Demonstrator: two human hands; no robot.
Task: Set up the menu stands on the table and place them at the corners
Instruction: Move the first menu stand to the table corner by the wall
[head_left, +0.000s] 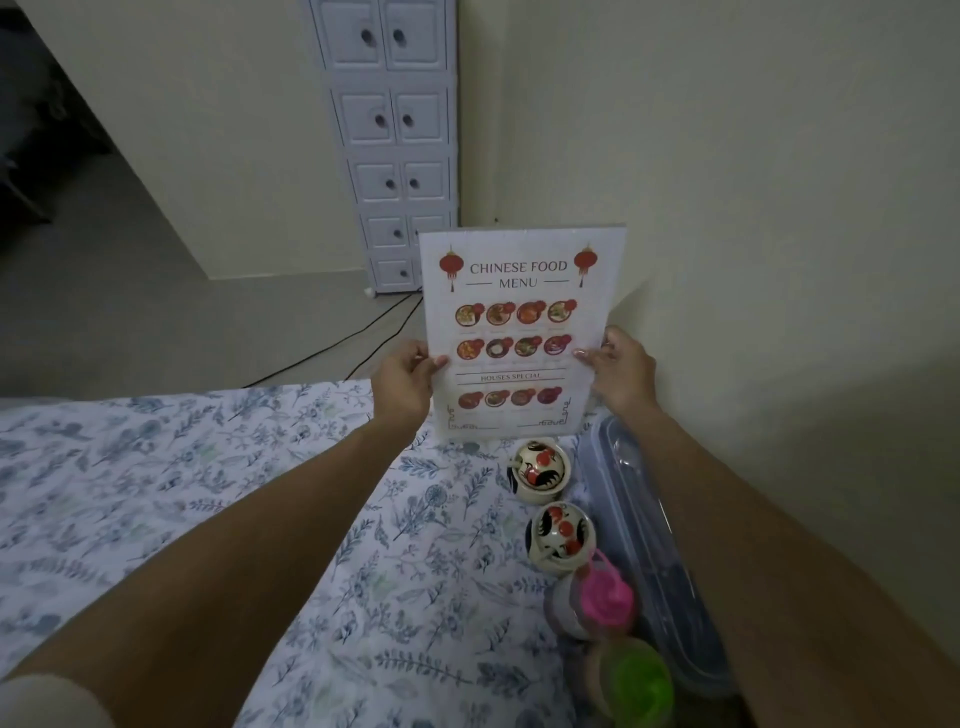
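Both hands hold one menu stand (519, 332) upright, a little right of the middle of the frame. The left hand (402, 382) grips its left edge, with the thumb on the printed front and the other fingers hidden behind the sheet. The right hand (621, 371) grips the right edge in the same way, thumb on the front. So both hands are closed on the menu stand.

The front of the menu stand faces the camera. It reads "CHINESE FOOD MENU" at the top, with two red lanterns, rows of small dish pictures, and a line "HOUSES SPECIAL" lower down. Its lower edge is at the far right part of the table (156, 493), close to the wall (753, 208); I cannot tell if it touches the cloth or is just above it.

The table is covered with a white cloth with blue leaf print and fills the lower left of the frame. Just below the menu stand there is a small painted jar (540, 470), and a second painted jar (558, 535) is below it. Further down at the lower right stand a bottle with a pink cap (605, 592) and a bottle with a green cap (636, 686). A clear plastic box (654, 545) lies along the right side, beside the wall. At the upper middle a white cabinet (395, 140) with small doors stands on the floor.
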